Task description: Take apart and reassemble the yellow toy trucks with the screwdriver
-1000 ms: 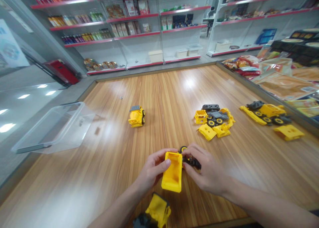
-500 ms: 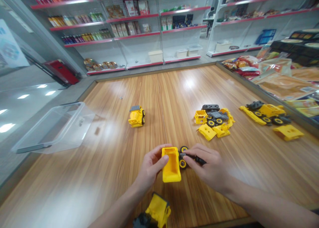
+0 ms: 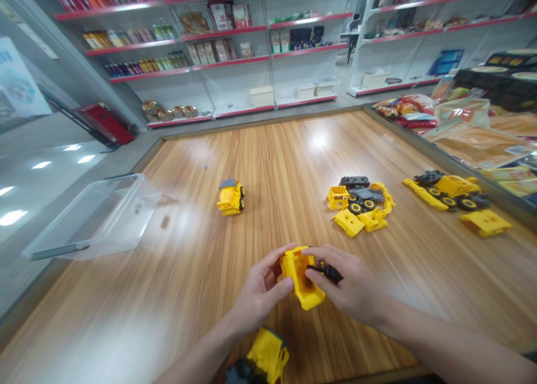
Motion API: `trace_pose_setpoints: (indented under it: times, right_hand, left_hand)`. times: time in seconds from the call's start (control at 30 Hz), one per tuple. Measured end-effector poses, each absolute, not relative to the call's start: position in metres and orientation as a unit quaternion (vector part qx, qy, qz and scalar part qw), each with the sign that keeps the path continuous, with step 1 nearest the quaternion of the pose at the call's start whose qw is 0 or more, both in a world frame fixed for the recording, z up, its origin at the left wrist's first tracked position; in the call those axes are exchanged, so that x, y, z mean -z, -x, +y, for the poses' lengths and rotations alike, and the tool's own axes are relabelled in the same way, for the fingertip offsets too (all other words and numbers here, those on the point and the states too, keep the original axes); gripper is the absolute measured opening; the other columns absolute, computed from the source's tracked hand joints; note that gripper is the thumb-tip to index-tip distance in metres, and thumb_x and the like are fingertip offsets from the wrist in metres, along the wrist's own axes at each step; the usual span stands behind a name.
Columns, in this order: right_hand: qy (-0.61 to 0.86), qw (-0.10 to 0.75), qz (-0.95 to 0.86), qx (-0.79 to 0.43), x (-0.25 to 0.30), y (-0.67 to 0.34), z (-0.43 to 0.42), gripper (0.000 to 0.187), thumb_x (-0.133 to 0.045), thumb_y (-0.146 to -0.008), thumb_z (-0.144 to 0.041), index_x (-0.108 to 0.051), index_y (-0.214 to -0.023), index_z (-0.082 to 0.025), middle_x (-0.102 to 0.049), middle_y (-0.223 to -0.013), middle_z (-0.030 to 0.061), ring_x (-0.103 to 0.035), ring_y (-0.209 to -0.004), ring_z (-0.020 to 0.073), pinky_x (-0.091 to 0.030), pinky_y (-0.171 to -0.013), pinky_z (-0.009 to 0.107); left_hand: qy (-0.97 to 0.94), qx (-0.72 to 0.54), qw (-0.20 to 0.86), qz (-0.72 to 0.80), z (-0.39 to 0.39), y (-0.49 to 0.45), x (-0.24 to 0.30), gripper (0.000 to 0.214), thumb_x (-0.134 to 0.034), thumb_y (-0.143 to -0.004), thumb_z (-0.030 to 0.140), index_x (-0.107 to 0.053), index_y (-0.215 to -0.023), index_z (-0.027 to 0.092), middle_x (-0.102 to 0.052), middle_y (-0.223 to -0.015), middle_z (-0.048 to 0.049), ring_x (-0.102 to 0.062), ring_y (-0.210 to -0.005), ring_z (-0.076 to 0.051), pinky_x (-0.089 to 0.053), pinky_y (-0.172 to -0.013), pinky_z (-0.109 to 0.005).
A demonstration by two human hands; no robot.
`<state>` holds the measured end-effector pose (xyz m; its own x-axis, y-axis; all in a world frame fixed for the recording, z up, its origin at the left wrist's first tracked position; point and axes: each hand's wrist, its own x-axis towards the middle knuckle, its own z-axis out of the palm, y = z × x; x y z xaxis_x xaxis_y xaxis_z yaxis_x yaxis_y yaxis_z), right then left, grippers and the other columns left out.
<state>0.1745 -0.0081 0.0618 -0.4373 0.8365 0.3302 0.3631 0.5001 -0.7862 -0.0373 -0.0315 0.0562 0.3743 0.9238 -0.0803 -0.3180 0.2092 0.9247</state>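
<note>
desk (image 3: 168, 294): wood, shop shelves behind
changed: yellow bed (image 3: 302, 280) tilted now
fingers: left hand (image 3: 260, 294) clamps it, right hand (image 3: 354, 292) clamps black chassis (image 3: 331, 273)
hidden: most of that chassis

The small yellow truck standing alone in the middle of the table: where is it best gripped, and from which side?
Grip the small yellow truck across its two yellow flanks, coming down from above. It stands upright on its wheels with nothing touching it, so both flanks are probably free for thumb and finger.
</note>
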Motion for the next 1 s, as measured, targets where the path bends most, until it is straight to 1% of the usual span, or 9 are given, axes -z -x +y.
trace_pose_setpoints:
  times: [0.1,0.3,0.4,0.53,0.63,0.73,0.83,0.9,1.0]
  right_hand:
    - [0.378,0.352,-0.789,-0.333,-0.06,-0.175,-0.01,0.034,-0.059,-0.09,-0.019,-0.058,-0.123,-0.024,-0.07,-0.106,0.0057,-0.068,-0.091,0.0183,-0.054,-0.083,0.031]
    - [0.383,0.372,-0.781,-0.324,-0.057,-0.172,-0.011,0.031,-0.055,-0.088,-0.013,-0.06,-0.118,-0.021,-0.073,-0.102,0.0053,-0.07,-0.087,0.0169,-0.055,-0.079,0.028]
    - [0.388,0.377,-0.773,-0.331,-0.06,-0.171,-0.012,0.028,-0.054,-0.088,-0.013,-0.062,-0.115,-0.02,-0.073,-0.097,0.0047,-0.07,-0.081,0.0156,-0.055,-0.075,0.026]
    - [0.383,0.372,-0.761,-0.368,-0.064,-0.173,-0.013,0.029,-0.052,-0.091,-0.016,-0.06,-0.119,-0.02,-0.071,-0.093,0.0035,-0.068,-0.077,0.014,-0.054,-0.069,0.024]
    - [0.375,0.392,-0.757,-0.365,-0.063,-0.177,-0.012,0.03,-0.051,-0.093,-0.018,-0.058,-0.122,-0.02,-0.07,-0.09,0.003,-0.066,-0.072,0.0133,-0.053,-0.066,0.023]
    - [0.371,0.41,-0.757,-0.347,-0.061,-0.179,-0.011,0.029,-0.053,-0.093,-0.017,-0.058,-0.121,-0.021,-0.071,-0.098,0.0039,-0.068,-0.08,0.0139,-0.054,-0.071,0.022]
    - [0.365,0.413,-0.765,-0.334,-0.06,-0.179,-0.011,0.029,-0.055,-0.092,-0.015,-0.059,-0.12,-0.022,-0.071,-0.103,0.0035,-0.069,-0.087,0.0146,-0.055,-0.077,0.023]
    - [0.355,0.411,-0.773,-0.327,-0.061,-0.179,-0.011,0.029,-0.055,-0.091,-0.014,-0.059,-0.119,-0.022,-0.072,-0.104,0.0033,-0.069,-0.09,0.0151,-0.054,-0.08,0.024]
    - [0.343,0.406,-0.784,-0.321,-0.064,-0.178,-0.011,0.029,-0.055,-0.091,-0.013,-0.06,-0.117,-0.022,-0.072,-0.101,0.0033,-0.07,-0.089,0.0151,-0.055,-0.079,0.024]
  left_hand:
    - [-0.446,-0.441,0.704,0.334,-0.03,0.036,-0.054,0.052,-0.069,-0.085,0.027,-0.054,-0.134,0.021,-0.057,-0.135,-0.0137,-0.053,-0.124,-0.03,-0.041,-0.104,-0.042]
    - [-0.438,-0.442,0.712,0.324,-0.031,0.035,-0.054,0.048,-0.069,-0.085,0.023,-0.057,-0.131,0.022,-0.058,-0.133,-0.0125,-0.054,-0.122,-0.027,-0.041,-0.104,-0.04]
    - [-0.396,-0.452,0.734,0.317,-0.031,0.034,-0.053,0.047,-0.072,-0.081,0.019,-0.061,-0.127,0.019,-0.06,-0.131,-0.0127,-0.055,-0.12,-0.027,-0.042,-0.103,-0.037]
    - [-0.317,-0.456,0.77,0.314,-0.029,0.034,-0.054,0.048,-0.073,-0.076,0.012,-0.063,-0.123,0.017,-0.065,-0.124,-0.0127,-0.061,-0.11,-0.026,-0.049,-0.092,-0.032]
    - [-0.258,-0.452,0.793,0.317,-0.026,0.038,-0.056,0.045,-0.065,-0.076,0.006,-0.064,-0.12,0.015,-0.069,-0.115,-0.013,-0.067,-0.097,-0.025,-0.054,-0.081,-0.031]
    - [-0.186,-0.459,0.811,0.312,-0.021,0.046,-0.058,0.038,-0.056,-0.079,0.012,-0.066,-0.115,0.01,-0.071,-0.105,-0.0152,-0.069,-0.088,-0.025,-0.056,-0.071,-0.032]
    - [-0.126,-0.471,0.823,0.291,-0.018,0.052,-0.061,0.039,-0.049,-0.083,0.022,-0.065,-0.115,0.007,-0.069,-0.099,-0.0156,-0.067,-0.083,-0.022,-0.055,-0.069,-0.031]
    - [-0.1,-0.477,0.83,0.27,-0.017,0.054,-0.064,0.043,-0.048,-0.082,0.024,-0.063,-0.118,0.007,-0.066,-0.094,-0.0139,-0.063,-0.076,-0.019,-0.053,-0.066,-0.029]
    - [-0.08,-0.486,0.834,0.247,-0.018,0.052,-0.069,0.047,-0.047,-0.083,0.027,-0.061,-0.124,0.008,-0.062,-0.085,-0.0099,-0.057,-0.068,-0.016,-0.047,-0.058,-0.025]
